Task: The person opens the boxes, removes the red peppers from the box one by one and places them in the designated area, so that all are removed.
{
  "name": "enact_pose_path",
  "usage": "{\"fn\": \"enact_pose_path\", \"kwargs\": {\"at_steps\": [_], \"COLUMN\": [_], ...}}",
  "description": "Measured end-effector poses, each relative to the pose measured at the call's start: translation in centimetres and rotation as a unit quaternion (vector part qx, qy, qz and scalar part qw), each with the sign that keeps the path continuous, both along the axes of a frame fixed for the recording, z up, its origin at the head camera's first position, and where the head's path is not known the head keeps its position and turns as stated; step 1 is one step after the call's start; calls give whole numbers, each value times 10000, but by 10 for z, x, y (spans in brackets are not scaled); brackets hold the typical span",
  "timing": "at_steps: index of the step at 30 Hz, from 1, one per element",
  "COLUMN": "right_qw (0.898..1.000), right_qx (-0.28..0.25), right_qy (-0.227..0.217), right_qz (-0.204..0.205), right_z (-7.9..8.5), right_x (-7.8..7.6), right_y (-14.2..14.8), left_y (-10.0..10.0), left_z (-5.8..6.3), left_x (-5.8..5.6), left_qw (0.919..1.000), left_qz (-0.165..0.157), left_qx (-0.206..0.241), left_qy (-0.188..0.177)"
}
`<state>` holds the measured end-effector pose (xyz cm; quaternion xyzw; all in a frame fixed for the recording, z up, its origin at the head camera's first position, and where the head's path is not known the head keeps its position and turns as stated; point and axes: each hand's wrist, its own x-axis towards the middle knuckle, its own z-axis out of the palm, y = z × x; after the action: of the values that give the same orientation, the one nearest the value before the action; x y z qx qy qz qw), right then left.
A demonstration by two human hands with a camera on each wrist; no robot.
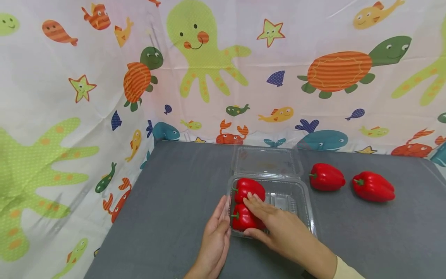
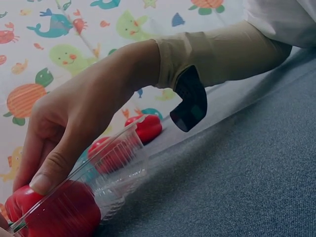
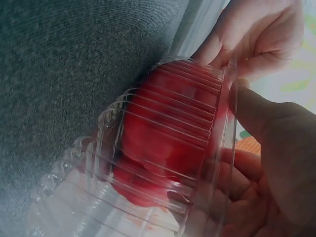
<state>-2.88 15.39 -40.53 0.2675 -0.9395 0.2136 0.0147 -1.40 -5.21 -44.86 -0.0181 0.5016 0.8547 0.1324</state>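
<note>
Your left hand (image 1: 214, 237) rests along the left outer wall of the clear plastic container (image 1: 306, 195), fingers extended and lying against the plastic rather than wrapped round it. Your right hand (image 1: 282, 229) reaches in from the near right and holds the near pepper (image 1: 241, 223): thumb at its near side, fingers across its top and far side, the spread about as wide as the pepper. The fingertips also come up to the far pepper (image 1: 248, 187); whether they press on it, you cannot tell.

Both red peppers lie in the left part of the container, one behind the other and touching or nearly so, green stems pointing left. The lid (image 1: 266, 161) lies open on the far side, flat on the grey table (image 1: 174, 193).

To the right of the container sit two more red peppers, the left one (image 1: 326, 177) just beside it and the right one (image 1: 374, 187) farther off, stems likewise leftward. A sea-animal curtain (image 1: 205, 120) stands along the far and left sides.
</note>
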Motion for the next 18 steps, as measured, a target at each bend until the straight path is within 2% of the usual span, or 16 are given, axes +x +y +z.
{"fn": "enact_pose_path", "kwargs": {"at_steps": [12, 18], "right_qw": [9989, 9993], "right_qx": [-121, -188], "right_qy": [137, 88], "right_qz": [-439, -311], "right_z": [-2, -1], "right_x": [2, -1], "right_y": [-3, -3], "left_y": [2, 2], "left_z": [1, 2], "left_x": [-1, -1], "left_qw": [10000, 9999], "left_qz": [5, 59], "left_qx": [6, -15], "left_qy": [-88, -90]}}
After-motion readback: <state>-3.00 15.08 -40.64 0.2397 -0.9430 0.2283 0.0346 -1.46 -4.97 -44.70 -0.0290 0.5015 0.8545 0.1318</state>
